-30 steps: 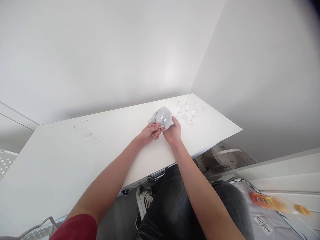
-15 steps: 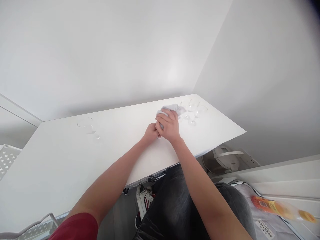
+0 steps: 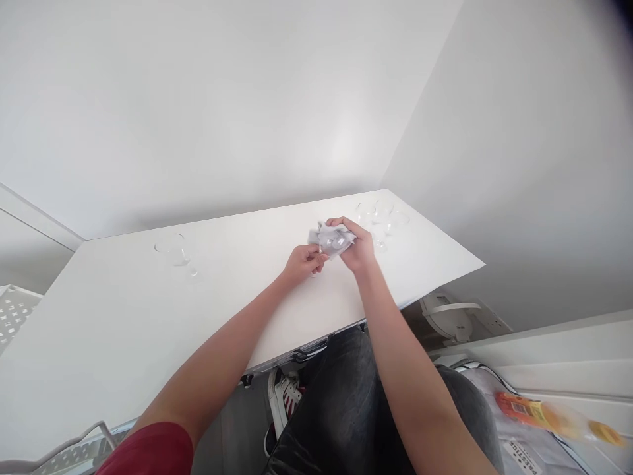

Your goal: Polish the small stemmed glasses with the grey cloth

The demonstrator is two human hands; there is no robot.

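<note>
Over the white table (image 3: 237,277), my left hand (image 3: 302,262) pinches the stem of a clear wine glass (image 3: 334,243). My right hand (image 3: 357,245) is wrapped around the bowl with a light grey cloth (image 3: 321,231) between palm and glass. The bowl is tilted towards the right, and the cloth covers its far side. Most of the stem is hidden by my left fingers. Beyond my right hand, several clear stemmed glasses (image 3: 390,219) are grouped on the table. Another stemmed glass (image 3: 173,249) is on the left part of the table.
A grey wall runs behind the table and along its right side. Below the right edge is a white lidded bin-like object (image 3: 448,316). An orange-yellow bottle (image 3: 529,410) lies at lower right on a grey padded cover (image 3: 487,389). A perforated white rack (image 3: 17,310) is at far left.
My right hand has turned and shifted right, from covering the glass from above to cupping its bowl at the side. The bowl now shows within the cloth. My left hand stays at the stem.
</note>
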